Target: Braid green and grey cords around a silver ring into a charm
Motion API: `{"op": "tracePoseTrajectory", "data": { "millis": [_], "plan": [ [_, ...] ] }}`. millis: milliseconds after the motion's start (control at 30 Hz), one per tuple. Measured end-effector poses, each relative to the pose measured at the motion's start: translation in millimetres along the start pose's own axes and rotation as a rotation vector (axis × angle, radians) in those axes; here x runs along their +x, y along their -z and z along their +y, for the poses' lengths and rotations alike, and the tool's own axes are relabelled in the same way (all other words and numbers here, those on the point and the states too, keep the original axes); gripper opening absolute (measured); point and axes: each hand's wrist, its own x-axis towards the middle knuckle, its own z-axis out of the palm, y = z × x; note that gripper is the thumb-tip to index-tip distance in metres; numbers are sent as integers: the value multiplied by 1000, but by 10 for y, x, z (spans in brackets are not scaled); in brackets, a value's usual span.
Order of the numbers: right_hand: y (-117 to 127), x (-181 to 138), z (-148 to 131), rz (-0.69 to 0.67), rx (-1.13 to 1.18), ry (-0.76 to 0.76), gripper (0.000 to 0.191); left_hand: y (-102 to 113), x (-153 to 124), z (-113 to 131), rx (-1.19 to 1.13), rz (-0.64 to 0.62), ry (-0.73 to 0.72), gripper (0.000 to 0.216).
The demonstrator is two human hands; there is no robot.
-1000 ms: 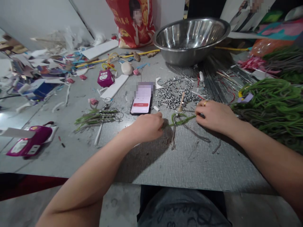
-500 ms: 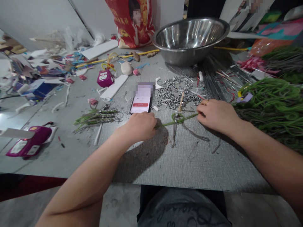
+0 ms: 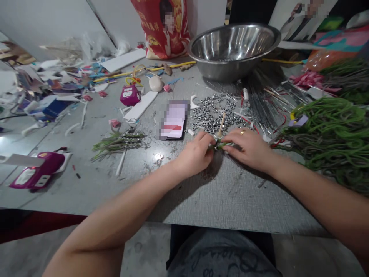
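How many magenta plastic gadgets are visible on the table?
2. The upper magenta gadget sits left of the phone; the lower magenta gadget lies near the table's front left edge. Clutter may hide others.

a grey table point(image 3: 201, 196) bears nuts point(image 3: 211, 113), phone point(image 3: 173, 122), steel bowl point(image 3: 234, 48), green cords point(image 3: 328, 130).

We are in a small handcraft workshop: our grey table point(image 3: 201, 200) is strewn with loose steel nuts point(image 3: 210, 115), bundles of thin wire point(image 3: 265, 104), heaps of green cords point(image 3: 331, 127), paper scraps point(image 3: 57, 82) and a big steel bowl point(image 3: 227, 71).
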Motion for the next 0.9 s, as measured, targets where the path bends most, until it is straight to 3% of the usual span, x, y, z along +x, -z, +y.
{"op": "tracePoseTrajectory", "data": {
  "millis": [133, 333, 667, 900],
  "plan": [
    [-103, 8, -32, -70, -48, 55, 21, -137, 8, -59, -69, 50, 2, 24],
    [-117, 24, -66, -201, -117, 24, 21, -137, 20, -81, -76, 76, -27, 28],
    [-69, -32, -6, -140, 1, 81, 15, -128, 10, -55, 3, -30, -54, 34],
    [-53, -32, 11, -187, -16, 111, 14, -141, 14, -67, 45, -59, -84, 31]
  ]
}}
